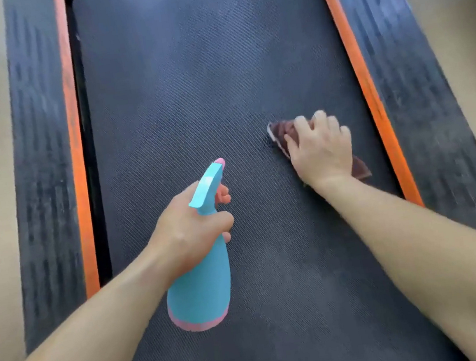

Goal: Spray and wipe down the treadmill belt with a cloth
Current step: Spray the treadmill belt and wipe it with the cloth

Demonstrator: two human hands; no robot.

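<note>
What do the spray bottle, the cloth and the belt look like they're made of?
Spray bottle: probably plastic, smooth matte turquoise, pink trim. Cloth: soft fabric, brown, bunched under the right hand. Treadmill belt: likely rubbery, dark matte, fine woven-looking texture.

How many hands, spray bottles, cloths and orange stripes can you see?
Hands: 2, left hand and right hand
Spray bottles: 1, blue spray bottle
Cloths: 1, brown cloth
Orange stripes: 2, left orange stripe and right orange stripe
Total: 6
</note>
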